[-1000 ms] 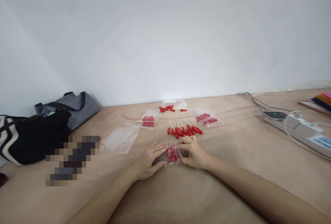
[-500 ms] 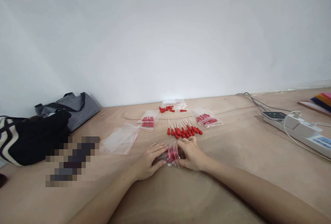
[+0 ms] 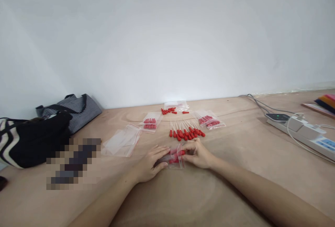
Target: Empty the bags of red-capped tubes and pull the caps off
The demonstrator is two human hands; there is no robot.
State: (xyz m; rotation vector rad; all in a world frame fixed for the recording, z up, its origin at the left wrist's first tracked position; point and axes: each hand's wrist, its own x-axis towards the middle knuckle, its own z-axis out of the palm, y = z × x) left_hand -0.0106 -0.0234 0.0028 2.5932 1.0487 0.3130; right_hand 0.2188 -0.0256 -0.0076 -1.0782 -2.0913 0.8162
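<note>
A small clear zip bag point(image 3: 175, 158) with red-capped pieces in it lies on the wooden table point(image 3: 235, 157) between my hands. My left hand point(image 3: 150, 162) lies on the bag's left end, fingers stretched along it and thumb underneath. My right hand point(image 3: 197, 153) pinches the bag's right edge with closed fingers. Just beyond the hands lies a row of thin sticks with red caps point(image 3: 186, 131).
Filled zip bags point(image 3: 150, 121) point(image 3: 210, 119) lie left and right of the sticks, empty bags point(image 3: 121, 141) at the left, loose red caps point(image 3: 170, 110) further back. Bags point(image 3: 34, 136) stand at the far left. A power strip point(image 3: 300, 129) with cables lies at the right.
My right hand has slid a little to the right along the bag's edge, flattening the bag. My left hand has stayed put.
</note>
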